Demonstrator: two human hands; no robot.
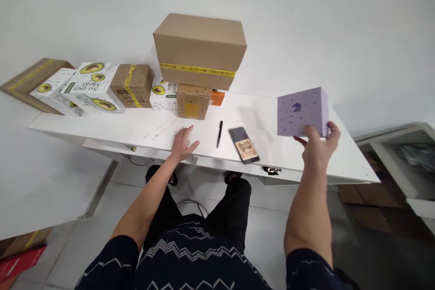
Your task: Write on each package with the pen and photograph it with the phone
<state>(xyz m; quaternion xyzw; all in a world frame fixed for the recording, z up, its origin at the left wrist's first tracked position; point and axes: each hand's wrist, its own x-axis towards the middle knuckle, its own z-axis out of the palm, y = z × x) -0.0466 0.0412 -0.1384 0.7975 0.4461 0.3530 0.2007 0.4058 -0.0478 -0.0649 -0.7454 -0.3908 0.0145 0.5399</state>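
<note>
My right hand grips a lilac box with small dark dots and a purple mark, fingers and thumb on its lower right corner. The box is at the right part of the white table; whether its base touches the top I cannot tell. My left hand rests at the table's front edge with fingers spread, holding nothing. Between the hands lie a black pen and a phone with a picture on its back. Just beyond my left hand stands a small brown dotted box.
A large brown carton with yellow tape sits on smaller boxes at the back. Leftward stand white avocado-print boxes, a taped brown box and a long brown carton. An orange packet lies behind. Shelving is at right.
</note>
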